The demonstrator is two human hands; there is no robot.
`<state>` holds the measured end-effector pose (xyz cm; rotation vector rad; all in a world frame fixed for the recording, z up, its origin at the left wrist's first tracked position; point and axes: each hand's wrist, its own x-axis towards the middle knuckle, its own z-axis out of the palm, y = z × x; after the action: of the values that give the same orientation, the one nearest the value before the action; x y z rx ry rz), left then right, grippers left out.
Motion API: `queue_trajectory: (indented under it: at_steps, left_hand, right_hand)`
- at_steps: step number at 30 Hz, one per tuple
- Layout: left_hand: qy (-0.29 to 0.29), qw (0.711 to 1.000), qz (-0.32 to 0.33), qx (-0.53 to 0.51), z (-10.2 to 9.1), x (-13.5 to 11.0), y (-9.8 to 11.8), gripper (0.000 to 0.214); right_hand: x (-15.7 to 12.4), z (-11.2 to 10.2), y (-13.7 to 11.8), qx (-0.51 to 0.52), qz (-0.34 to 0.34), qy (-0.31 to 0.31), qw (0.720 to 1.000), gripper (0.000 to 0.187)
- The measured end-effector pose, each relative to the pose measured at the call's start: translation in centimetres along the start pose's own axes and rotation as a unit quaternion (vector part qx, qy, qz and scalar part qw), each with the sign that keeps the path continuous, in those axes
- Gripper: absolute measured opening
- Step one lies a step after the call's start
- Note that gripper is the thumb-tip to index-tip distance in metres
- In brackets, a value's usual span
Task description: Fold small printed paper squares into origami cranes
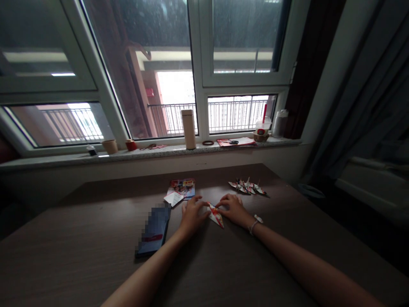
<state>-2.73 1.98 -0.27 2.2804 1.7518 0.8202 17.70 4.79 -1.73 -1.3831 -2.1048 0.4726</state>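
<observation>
A small folded paper (216, 216), white with red and orange print and pointed at its near end, lies on the table between my hands. My left hand (192, 214) pinches its left edge between thumb and fingers. On the other side, my right hand (235, 208) has its fingertips on the upper right edge, closed against the paper. Several folded paper cranes (247, 186) stand in a cluster beyond my right hand. Behind my left hand are a white folded paper piece (174, 198) and printed colour sheets (182, 187).
A phone or tablet (153, 232), its screen blurred, rests left of my left forearm on the brown table (79, 230). Along the windowsill are a beige thermos (188, 129), paper cups (110, 146), scissors (234, 142) on papers, a lidded drink cup (263, 126) and a bottle (280, 124).
</observation>
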Motion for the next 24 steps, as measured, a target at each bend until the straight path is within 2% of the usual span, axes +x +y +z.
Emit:
queue_trajectory:
  at_steps: [4, 7, 10, 18, 24]
  left_hand:
    - [-0.007, 0.999, 0.001, 0.036, 0.59, 0.11, -0.22, 0.031]
    - [-0.031, 0.998, -0.017, 0.047, 0.66, 0.19, -0.08, 0.025]
    - [-0.031, 0.998, -0.02, 0.047, 0.47, 0.25, 0.08, 0.019]
    - [-0.068, 0.997, -0.004, 0.038, 0.28, 0.36, -0.01, 0.023]
    - [-0.065, 0.997, 0.0, 0.048, -0.05, 0.53, 0.59, 0.015]
  right_hand:
    - [-0.05, 0.03, -0.02, 0.019, -0.012, -0.01, 1.0, 0.017]
    - [-0.04, -0.04, 0.05, 0.025, -0.013, -0.018, 0.999, 0.017]
    - [-0.04, -0.08, 0.09, 0.026, -0.011, -0.017, 0.999, 0.019]
    - [-0.08, -0.19, -0.02, 0.041, -0.012, -0.016, 0.999, 0.018]
    - [0.09, -0.07, 0.24, 0.045, -0.008, -0.017, 0.999, 0.016]
